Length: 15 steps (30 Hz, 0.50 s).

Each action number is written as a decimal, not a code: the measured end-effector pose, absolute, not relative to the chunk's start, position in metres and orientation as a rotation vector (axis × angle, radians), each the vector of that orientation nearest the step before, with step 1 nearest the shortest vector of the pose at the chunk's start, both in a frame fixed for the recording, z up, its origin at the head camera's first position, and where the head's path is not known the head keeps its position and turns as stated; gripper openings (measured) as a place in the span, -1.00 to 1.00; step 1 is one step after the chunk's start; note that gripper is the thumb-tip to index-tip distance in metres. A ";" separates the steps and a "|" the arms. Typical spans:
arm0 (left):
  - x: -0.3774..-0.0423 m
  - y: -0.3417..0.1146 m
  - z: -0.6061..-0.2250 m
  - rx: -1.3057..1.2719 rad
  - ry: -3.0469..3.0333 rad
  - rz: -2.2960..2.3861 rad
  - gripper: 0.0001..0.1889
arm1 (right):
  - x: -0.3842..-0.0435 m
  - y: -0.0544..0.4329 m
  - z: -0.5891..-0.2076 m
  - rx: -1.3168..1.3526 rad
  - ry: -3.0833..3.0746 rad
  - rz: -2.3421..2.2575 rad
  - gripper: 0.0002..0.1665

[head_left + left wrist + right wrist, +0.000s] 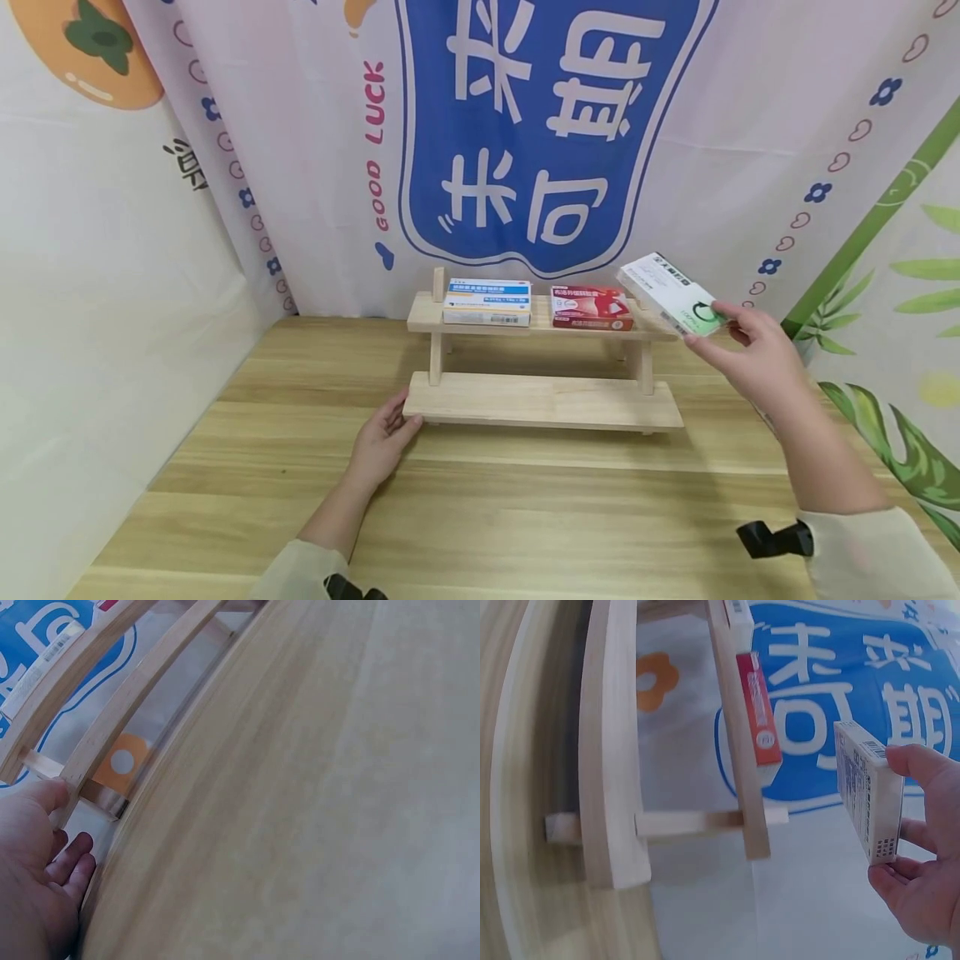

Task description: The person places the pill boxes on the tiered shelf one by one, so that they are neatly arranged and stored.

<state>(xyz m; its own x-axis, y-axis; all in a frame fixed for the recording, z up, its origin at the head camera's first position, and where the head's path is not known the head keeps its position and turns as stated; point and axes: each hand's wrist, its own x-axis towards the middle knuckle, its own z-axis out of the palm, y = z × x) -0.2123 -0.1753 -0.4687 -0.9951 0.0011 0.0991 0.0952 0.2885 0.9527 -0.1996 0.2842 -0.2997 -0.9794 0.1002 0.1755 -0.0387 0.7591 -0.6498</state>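
My right hand (757, 350) holds a white and green medicine box (671, 292) by its right end, tilted in the air beside the upper right of a two-tier wooden shelf (540, 400). In the right wrist view, the thumb and fingers of the right hand (926, 847) pinch opposite edges of that box (866, 791). At the lower tier's left end, my left hand (381, 442) grips the board, thumb on its front edge. Side by side on the upper tier lie a blue and white medicine box (487, 303) and a red medicine box (592, 308).
The shelf stands on a wood-grain table (480, 508) near its back edge. Behind it hangs a printed cloth (322, 167) with a large blue panel and white characters. Pale cloth walls (90, 275) enclose the sides.
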 end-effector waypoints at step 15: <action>-0.213 -0.174 -0.468 -0.079 -2.439 -1.864 -0.38 | -0.203 0.223 -0.294 0.200 -2.739 1.226 -0.09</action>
